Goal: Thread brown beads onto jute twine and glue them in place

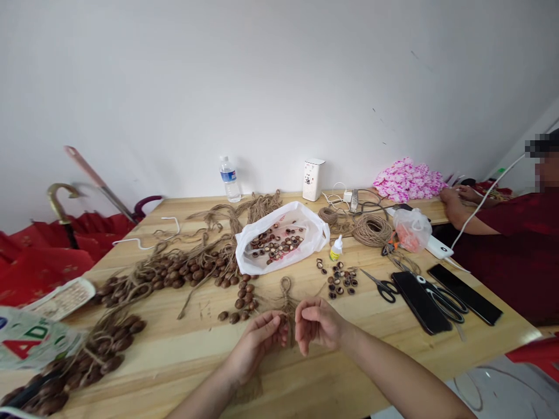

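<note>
Left hand (259, 343) pinches a brown nut (283, 319), right hand (322, 323) curled, fingers apart; we should steady the nut by the jute twine (286, 286).

Wooden table (174, 349) bears white bag (315, 227); white box (313, 181) behind bag, glue bottle (336, 251) and rope coil (372, 232) right, knotted twine (286, 297) in front.

the left hand (258, 344) pinches while the right hand (322, 323) curls loosely beside it.
</note>
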Action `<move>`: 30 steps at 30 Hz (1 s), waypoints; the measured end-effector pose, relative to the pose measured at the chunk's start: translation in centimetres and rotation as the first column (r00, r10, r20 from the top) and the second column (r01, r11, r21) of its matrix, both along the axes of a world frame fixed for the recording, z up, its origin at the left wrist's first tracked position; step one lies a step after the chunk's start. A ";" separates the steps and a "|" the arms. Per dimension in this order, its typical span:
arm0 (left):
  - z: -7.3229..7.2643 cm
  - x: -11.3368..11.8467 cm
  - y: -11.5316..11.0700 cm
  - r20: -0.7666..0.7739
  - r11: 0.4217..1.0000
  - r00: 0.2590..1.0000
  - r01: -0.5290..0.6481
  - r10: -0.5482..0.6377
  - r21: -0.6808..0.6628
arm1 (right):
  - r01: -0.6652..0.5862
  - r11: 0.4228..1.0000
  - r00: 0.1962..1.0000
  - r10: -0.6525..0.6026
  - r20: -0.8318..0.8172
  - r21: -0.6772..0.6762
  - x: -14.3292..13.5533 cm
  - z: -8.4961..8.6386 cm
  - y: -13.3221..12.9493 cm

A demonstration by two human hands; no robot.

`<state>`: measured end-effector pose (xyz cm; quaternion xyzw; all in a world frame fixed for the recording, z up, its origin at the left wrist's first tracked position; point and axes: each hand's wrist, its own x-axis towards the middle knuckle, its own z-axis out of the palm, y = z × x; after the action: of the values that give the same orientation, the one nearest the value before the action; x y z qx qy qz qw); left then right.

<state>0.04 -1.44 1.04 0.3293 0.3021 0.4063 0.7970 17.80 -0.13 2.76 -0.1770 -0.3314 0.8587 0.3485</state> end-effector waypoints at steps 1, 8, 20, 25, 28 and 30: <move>0.0 0.0 0.0 -0.003 1.000 1.000 0.002 -0.002 -0.002 | 0.000 1.000 1.000 0.000 0.004 0.000 0.0 0.0 0.0; 0.1 0.0 -0.1 -0.004 1.000 1.000 0.005 -0.005 0.002 | -0.021 0.999 0.999 0.019 0.043 0.048 0.1 0.0 0.1; -0.1 0.0 0.0 0.006 0.999 1.000 0.020 -0.020 0.039 | -0.067 0.993 0.996 0.061 0.069 0.098 0.0 1.0 -0.2; -0.1 0.0 -0.1 0.017 1.000 1.000 0.014 -0.014 0.007 | -0.074 0.996 0.994 0.069 0.079 0.059 0.0 0.8 -0.2; -0.1 0.0 -0.1 0.035 1.000 0.999 0.027 -0.027 0.016 | -0.062 0.997 0.996 0.059 0.069 0.035 -0.1 0.7 -0.2; -0.1 0.0 -0.1 0.044 0.999 0.998 0.036 -0.037 0.021 | -0.053 0.998 0.997 0.052 0.052 0.028 -0.1 0.7 -0.3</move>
<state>0.02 -1.50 0.94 0.3336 0.2742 0.4021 0.8074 17.69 -0.41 3.42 -0.1849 -0.3573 0.8578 0.3198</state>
